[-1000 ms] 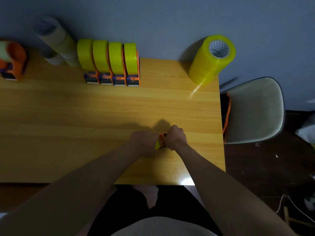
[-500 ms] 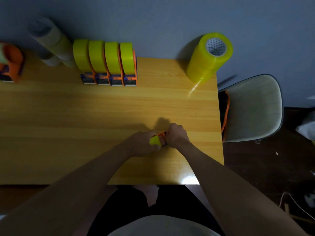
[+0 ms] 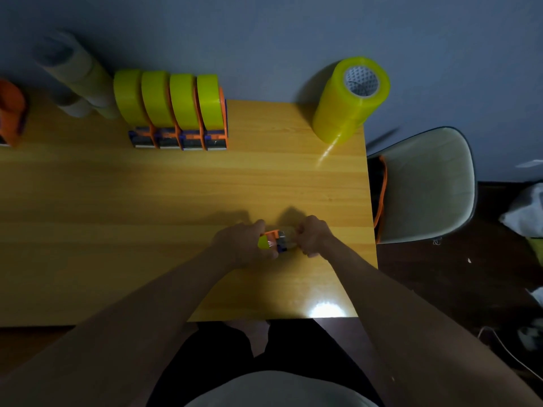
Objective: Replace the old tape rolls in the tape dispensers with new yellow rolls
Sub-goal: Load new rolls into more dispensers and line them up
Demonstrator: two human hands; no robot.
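Note:
An orange tape dispenser (image 3: 274,240) with a yellow roll in it lies on the wooden table (image 3: 176,195) near the front right. My left hand (image 3: 241,245) grips its body and covers most of the roll. My right hand (image 3: 313,237) is closed just to the right of the dispenser, pinching a strip of tape at its blade end. Several orange dispensers loaded with yellow rolls (image 3: 172,110) stand in a row at the back. A tall stack of new yellow rolls (image 3: 346,101) stands at the back right corner.
Pale old rolls or cores (image 3: 76,80) lean at the back left, beside another orange dispenser (image 3: 11,116) at the left edge. A grey chair (image 3: 426,183) stands right of the table. My legs are under the front edge.
My hands have drawn apart: the right one has moved right, away from the dispenser, and more of the orange dispenser shows between them. The left hand keeps its hold.

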